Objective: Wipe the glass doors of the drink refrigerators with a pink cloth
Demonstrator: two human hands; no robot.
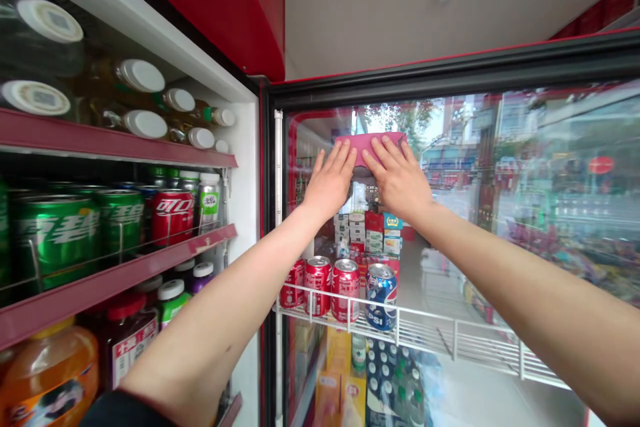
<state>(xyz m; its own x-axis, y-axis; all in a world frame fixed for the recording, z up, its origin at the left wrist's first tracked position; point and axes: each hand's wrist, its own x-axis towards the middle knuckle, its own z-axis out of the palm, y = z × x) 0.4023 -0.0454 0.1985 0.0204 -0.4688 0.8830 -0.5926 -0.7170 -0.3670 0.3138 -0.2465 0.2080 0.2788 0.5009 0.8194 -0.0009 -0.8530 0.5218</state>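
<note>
A folded pink cloth (371, 141) lies against the inner side of the glass door, near its top left. My left hand (330, 180) holds the cloth's left end to the glass, fingers stretched upward and the leftmost digit apart from it. My right hand (400, 180) presses the cloth's middle and right part, with its fingertips on top of it. Both arms reach up and forward. Below the hands, a white wire door rack (425, 327) carries several red cans (318, 283) and a blue Pepsi can (381, 297).
To the left, fridge shelves with a dark red edge strip (125, 137) hold bottles, green cans (57, 230), a red can (171, 213) and an orange drink bottle (50, 373). A black door frame (450, 80) borders the glass. Boxes (367, 233) and a street show in the glass.
</note>
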